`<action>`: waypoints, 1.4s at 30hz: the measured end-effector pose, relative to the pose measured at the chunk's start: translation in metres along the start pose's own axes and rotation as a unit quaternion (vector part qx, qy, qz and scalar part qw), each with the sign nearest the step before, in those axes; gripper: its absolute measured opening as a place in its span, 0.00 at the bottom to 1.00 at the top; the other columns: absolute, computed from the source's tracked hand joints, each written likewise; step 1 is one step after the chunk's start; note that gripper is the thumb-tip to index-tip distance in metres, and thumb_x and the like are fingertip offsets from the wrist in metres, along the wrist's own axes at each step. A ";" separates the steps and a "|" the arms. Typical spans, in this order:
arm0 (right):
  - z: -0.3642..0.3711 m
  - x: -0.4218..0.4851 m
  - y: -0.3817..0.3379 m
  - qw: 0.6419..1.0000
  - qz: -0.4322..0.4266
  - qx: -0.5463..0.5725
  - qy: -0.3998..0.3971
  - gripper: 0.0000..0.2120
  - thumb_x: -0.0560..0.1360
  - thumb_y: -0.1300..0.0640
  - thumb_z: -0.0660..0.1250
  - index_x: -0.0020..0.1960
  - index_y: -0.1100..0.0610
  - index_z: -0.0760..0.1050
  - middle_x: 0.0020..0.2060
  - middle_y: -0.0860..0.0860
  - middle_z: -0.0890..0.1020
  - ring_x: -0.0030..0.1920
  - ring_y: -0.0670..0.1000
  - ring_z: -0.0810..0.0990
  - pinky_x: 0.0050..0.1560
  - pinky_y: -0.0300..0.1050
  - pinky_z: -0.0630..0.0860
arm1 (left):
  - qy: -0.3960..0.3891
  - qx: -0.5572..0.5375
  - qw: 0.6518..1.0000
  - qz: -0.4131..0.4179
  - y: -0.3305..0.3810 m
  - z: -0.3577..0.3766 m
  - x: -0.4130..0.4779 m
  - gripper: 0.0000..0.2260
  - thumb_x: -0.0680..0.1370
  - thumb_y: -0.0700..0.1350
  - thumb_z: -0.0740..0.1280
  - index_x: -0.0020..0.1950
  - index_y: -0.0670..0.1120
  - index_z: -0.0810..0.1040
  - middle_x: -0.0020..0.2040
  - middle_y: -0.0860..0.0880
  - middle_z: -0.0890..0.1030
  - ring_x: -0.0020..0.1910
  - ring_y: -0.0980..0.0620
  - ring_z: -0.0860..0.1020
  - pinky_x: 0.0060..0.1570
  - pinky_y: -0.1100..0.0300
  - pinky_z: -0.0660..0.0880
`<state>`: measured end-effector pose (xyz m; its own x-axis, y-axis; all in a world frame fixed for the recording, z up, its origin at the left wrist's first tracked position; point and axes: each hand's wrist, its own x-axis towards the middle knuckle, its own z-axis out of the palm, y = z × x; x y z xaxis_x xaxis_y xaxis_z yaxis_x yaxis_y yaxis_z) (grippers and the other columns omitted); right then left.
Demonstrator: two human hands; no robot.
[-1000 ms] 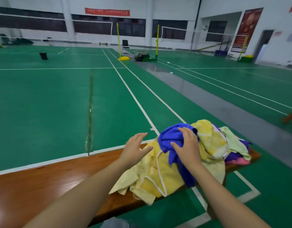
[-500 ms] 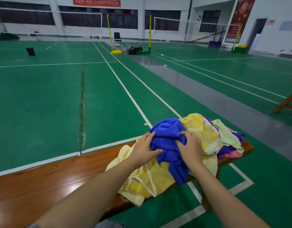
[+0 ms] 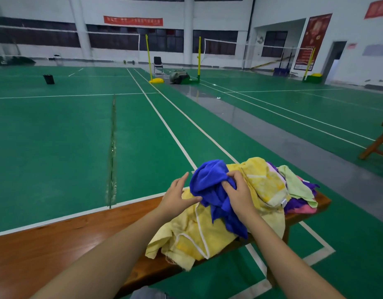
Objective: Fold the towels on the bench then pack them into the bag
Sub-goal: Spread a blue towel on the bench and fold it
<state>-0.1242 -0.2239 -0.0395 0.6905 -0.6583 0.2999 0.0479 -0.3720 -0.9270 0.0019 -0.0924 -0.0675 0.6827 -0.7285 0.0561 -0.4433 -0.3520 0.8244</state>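
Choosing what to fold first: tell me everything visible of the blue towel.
The blue towel is plush, deep-blue cloth, unfolded and crumpled on top of the yellow towel on the bench. Its upper part bunches high; a tail hangs toward the bench's near edge. The right hand grips its right side; the left hand, fingers straight, is beside its left edge.

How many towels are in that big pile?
5 I can tell apart: blue towel in the right hand, yellow towel under it, then light green towel, purple towel and pink towel toward the bench end. More may be hidden.
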 end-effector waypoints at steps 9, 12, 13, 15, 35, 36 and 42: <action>0.047 -0.030 -0.022 0.993 0.026 0.006 -0.112 0.01 0.78 0.62 0.61 0.47 0.58 0.70 0.43 0.53 0.76 0.42 0.48 0.73 0.44 0.41 0.71 | -0.019 -0.092 0.994 -0.055 -0.020 -0.031 -0.026 0.14 0.68 0.46 0.76 0.50 0.50 0.76 0.52 0.48 0.80 0.53 0.49 0.79 0.55 0.50 0.77; 0.056 -0.035 -0.020 0.993 0.042 -0.013 -0.109 0.02 0.78 0.62 0.61 0.49 0.60 0.71 0.45 0.55 0.77 0.44 0.49 0.74 0.46 0.42 0.72 | -0.061 -0.097 0.990 -0.081 -0.025 -0.054 -0.044 0.08 0.70 0.42 0.75 0.46 0.46 0.79 0.45 0.49 0.82 0.46 0.52 0.80 0.45 0.61 0.79; 0.058 -0.035 -0.021 0.993 0.044 -0.014 -0.105 0.01 0.78 0.62 0.62 0.48 0.60 0.72 0.45 0.55 0.78 0.45 0.49 0.75 0.45 0.40 0.72 | -0.071 -0.087 0.989 -0.093 -0.026 -0.065 -0.050 0.08 0.69 0.42 0.76 0.45 0.44 0.79 0.44 0.49 0.82 0.44 0.53 0.80 0.42 0.63 0.78; 0.064 -0.037 -0.024 0.994 0.046 -0.020 -0.099 0.03 0.76 0.63 0.65 0.45 0.57 0.72 0.42 0.52 0.78 0.44 0.49 0.76 0.42 0.34 0.72 | -0.071 -0.074 0.989 -0.104 -0.030 -0.086 -0.061 0.12 0.69 0.43 0.76 0.47 0.39 0.80 0.43 0.47 0.83 0.42 0.52 0.81 0.42 0.62 0.78; 0.217 -0.074 -0.072 0.984 0.015 -0.083 -0.157 0.12 0.75 0.56 0.68 0.33 0.53 0.74 0.31 0.48 0.77 0.36 0.50 0.74 0.36 0.43 0.67 | 0.218 -0.090 0.963 -0.128 -0.087 -0.257 -0.191 0.27 0.72 0.58 0.68 0.48 0.32 0.77 0.37 0.43 0.73 0.36 0.50 0.70 0.37 0.57 0.65; 0.223 -0.076 -0.072 0.982 0.013 -0.090 -0.165 0.12 0.75 0.56 0.68 0.33 0.53 0.74 0.31 0.47 0.77 0.37 0.50 0.74 0.36 0.42 0.67 | 0.223 -0.086 0.962 -0.134 -0.090 -0.260 -0.194 0.25 0.74 0.57 0.68 0.48 0.33 0.77 0.36 0.43 0.72 0.36 0.50 0.70 0.37 0.57 0.65; 0.248 -0.088 -0.060 0.971 0.034 -0.118 -0.206 0.05 0.76 0.56 0.68 0.41 0.55 0.76 0.36 0.48 0.77 0.43 0.50 0.75 0.36 0.38 0.67 | 0.204 -0.154 0.957 -0.134 -0.103 -0.258 -0.201 0.07 0.78 0.43 0.66 0.51 0.41 0.80 0.44 0.44 0.81 0.42 0.50 0.77 0.43 0.60 0.74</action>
<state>-0.0090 0.0187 -0.0658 0.9189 -0.3863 0.0795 -0.1405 -0.5088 -0.8494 0.0604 0.2425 -0.0183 0.9457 -0.3245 -0.0183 -0.0699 -0.2581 0.9636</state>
